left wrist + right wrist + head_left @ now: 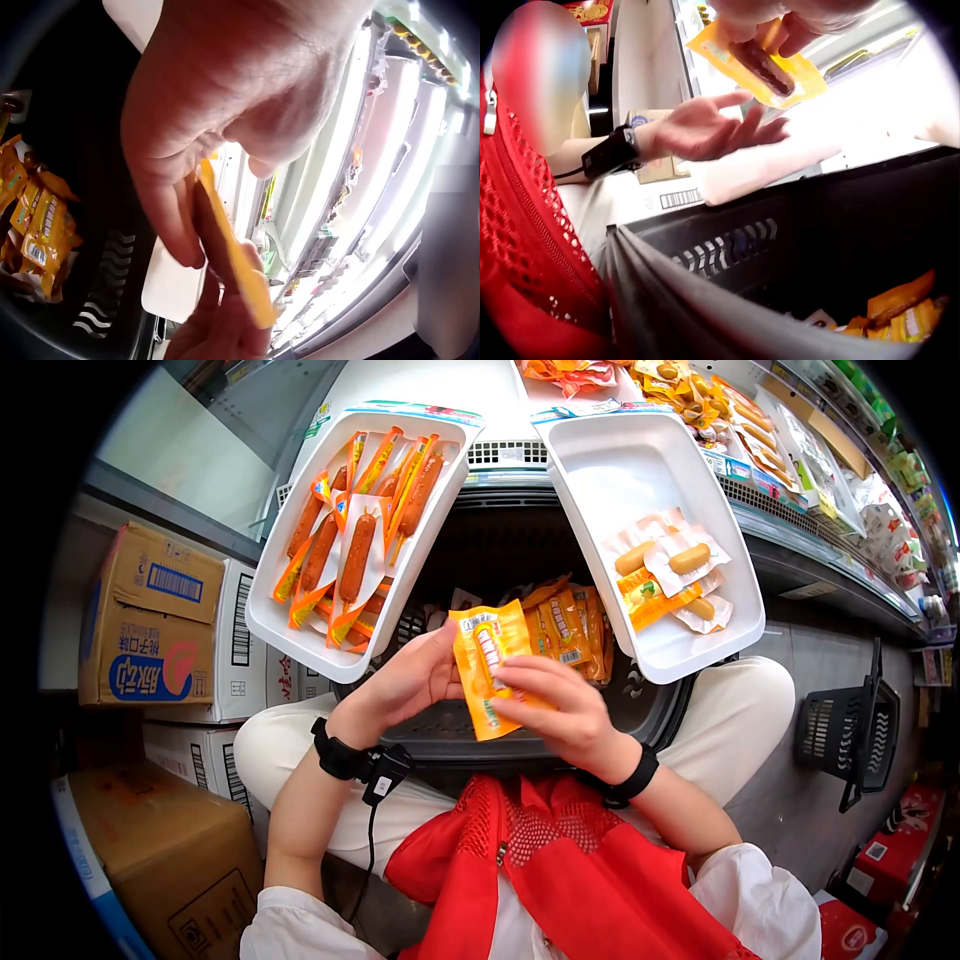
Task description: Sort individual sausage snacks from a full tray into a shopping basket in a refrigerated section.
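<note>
One yellow plastic packet [483, 650]: printed on the face toward the person; its other face, in the right wrist view, showed a dark brown sausage. It was held above the near half of the basket, between the trays' near ends.
Right hand [560, 710]: gripped the packet at its right edge, fingers across the printed face.
Left hand [415, 675]: open, fingers loosely bent, beside the packet's left edge; whether it touched the packet could not be told.
Basket [455, 748]: black plastic with slotted sides, in front of the seated person. Orange-yellow packets [572, 625] lay in its far right part.
Left tray [312, 656]: white plastic, slanting beside the basket's left edge, with reddish-brown sausages [358, 560] in orange-and-white wrappers along it.
Right tray [620, 480]: white plastic, slanting beside the basket's right edge. Tan sausages [690, 558] on white wrappers and a yellow-orange wrapper lay toward its near end.
Clothing: red mesh vest [570, 850], white trousers [740, 720].
Floor at right: black handled basket [850, 725].
Far left: printed brown cardboard carton [150, 620].
</note>
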Action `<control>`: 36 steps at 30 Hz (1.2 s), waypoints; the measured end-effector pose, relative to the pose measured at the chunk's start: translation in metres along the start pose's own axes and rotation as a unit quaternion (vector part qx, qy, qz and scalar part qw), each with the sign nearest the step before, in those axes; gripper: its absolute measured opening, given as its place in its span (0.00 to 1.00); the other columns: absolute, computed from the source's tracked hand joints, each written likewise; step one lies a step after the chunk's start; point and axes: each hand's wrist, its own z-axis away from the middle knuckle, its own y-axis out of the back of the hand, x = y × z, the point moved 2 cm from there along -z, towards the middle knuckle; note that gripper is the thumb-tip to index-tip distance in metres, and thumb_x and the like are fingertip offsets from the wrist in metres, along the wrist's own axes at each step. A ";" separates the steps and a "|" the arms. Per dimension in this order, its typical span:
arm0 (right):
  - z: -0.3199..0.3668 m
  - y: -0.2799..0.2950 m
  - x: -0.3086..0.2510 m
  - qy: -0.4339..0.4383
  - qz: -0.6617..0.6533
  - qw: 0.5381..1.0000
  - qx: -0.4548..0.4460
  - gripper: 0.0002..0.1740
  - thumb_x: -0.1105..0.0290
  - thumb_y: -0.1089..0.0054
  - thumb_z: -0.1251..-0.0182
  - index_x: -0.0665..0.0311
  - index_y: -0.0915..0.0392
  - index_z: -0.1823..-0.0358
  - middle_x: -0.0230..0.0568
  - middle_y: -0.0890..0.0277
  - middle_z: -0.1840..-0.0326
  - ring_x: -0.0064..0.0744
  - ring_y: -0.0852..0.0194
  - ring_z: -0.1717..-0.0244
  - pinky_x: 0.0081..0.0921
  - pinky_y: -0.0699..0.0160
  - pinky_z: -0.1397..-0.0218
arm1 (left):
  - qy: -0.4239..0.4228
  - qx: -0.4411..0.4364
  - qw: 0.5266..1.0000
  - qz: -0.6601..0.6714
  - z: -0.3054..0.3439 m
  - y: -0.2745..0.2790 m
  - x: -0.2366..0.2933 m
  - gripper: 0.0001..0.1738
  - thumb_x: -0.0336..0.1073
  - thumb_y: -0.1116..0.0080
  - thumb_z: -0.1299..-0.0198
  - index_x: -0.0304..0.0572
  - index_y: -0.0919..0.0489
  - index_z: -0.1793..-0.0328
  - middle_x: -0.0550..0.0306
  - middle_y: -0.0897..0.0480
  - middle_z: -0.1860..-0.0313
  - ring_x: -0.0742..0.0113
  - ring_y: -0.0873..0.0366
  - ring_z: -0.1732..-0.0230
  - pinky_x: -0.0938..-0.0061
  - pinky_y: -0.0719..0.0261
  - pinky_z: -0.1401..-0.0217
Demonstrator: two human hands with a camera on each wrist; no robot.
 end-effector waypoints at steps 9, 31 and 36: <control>0.007 -0.018 0.004 -0.027 -0.035 0.992 -0.118 0.14 0.77 0.41 0.55 0.62 0.23 0.63 0.39 0.29 0.50 0.42 0.34 0.44 0.40 0.34 0.44 | -0.027 0.139 0.982 -0.129 -0.023 0.010 -0.014 0.18 0.38 0.51 0.36 0.36 0.34 0.45 0.55 0.23 0.54 0.71 0.23 0.54 0.74 0.23 0.51; 0.017 -0.017 0.002 -0.115 -0.005 0.987 -0.114 0.08 0.77 0.42 0.51 0.62 0.22 0.66 0.38 0.25 0.71 0.38 0.26 0.70 0.30 0.27 0.67 | -0.170 0.076 0.763 -0.619 -0.027 -0.042 0.054 0.13 0.37 0.48 0.43 0.32 0.21 0.63 0.49 0.19 0.75 0.64 0.21 0.73 0.72 0.25 0.69; 0.014 -0.029 0.010 -0.123 -0.025 0.982 -0.144 0.08 0.77 0.42 0.50 0.64 0.23 0.65 0.40 0.24 0.71 0.39 0.25 0.69 0.31 0.26 0.66 | -0.167 0.434 0.515 -0.720 0.014 0.027 0.129 0.14 0.40 0.46 0.44 0.34 0.24 0.68 0.48 0.20 0.73 0.52 0.22 0.72 0.66 0.25 0.69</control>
